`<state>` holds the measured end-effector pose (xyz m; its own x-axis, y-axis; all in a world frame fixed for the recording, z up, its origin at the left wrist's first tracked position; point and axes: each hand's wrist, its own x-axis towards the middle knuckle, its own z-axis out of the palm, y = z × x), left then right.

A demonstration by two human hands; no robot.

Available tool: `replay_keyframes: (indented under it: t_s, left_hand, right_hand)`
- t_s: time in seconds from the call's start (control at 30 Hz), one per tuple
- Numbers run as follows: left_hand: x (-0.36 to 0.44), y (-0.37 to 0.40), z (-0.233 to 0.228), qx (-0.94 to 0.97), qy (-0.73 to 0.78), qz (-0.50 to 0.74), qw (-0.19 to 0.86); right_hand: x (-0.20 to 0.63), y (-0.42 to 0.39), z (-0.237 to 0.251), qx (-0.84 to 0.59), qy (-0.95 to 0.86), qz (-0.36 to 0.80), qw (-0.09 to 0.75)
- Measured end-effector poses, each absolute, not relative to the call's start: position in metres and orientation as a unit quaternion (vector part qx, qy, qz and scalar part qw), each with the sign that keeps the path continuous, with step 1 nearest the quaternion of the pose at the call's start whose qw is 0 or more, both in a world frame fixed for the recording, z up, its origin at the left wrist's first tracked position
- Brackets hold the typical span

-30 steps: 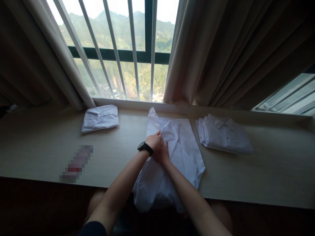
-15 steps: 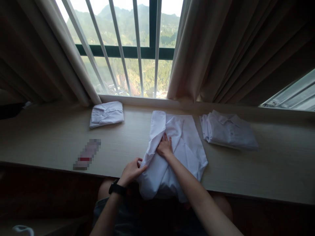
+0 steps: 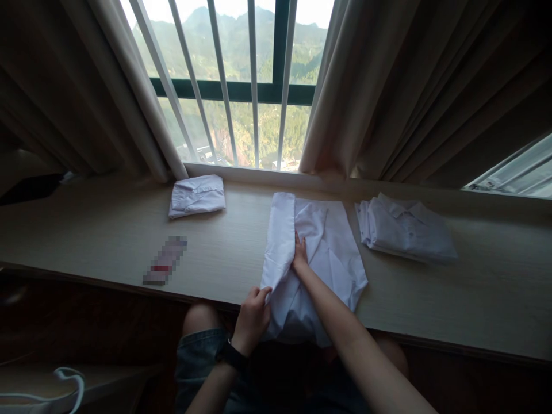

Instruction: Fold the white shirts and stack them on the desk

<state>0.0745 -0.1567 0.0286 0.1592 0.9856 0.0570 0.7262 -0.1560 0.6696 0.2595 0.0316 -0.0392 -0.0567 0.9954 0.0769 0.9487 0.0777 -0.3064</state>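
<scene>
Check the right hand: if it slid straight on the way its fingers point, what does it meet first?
The right hand lies flat on the white shirt spread on the pale wooden counter, fingers pointing toward the window. Straight on is more of that shirt, then probably the white window sill; depth is unclear.

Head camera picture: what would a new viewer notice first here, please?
First, the white shirt spread at the middle of the wooden counter, with the right hand pressing flat on it and the left hand gripping its near left edge. Then the barred window behind, showing green mountains.
</scene>
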Motion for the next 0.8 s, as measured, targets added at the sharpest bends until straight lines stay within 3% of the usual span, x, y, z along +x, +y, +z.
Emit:
replay_keyframes:
  t_s: [0.1,0.3,0.57,0.67,0.8]
  left_hand:
    - [0.085,-0.171,0.022,0.751,0.559,0.261,0.237]
    - [0.066,-0.198,-0.008,0.695,0.633,0.323,0.110]
    - [0.062,-0.218,-0.030,0.660,0.611,0.376,0.222]
    - [0.065,-0.214,-0.025,0.655,0.604,0.384,0.240]
    - [0.065,-0.209,-0.018,0.665,0.609,0.360,0.240]
  right_hand:
    - [0.266,0.035,-0.049,-0.662,-0.728,0.092,0.154]
    - [0.266,0.037,-0.049,-0.652,-0.719,0.110,0.214]
    - [0.276,-0.004,-0.006,-0.689,-0.673,0.111,0.247]
    - [0.274,-0.031,0.006,-0.757,-0.569,0.203,0.250]
    - [0.262,-0.053,0.012,-0.727,-0.583,0.316,0.179]
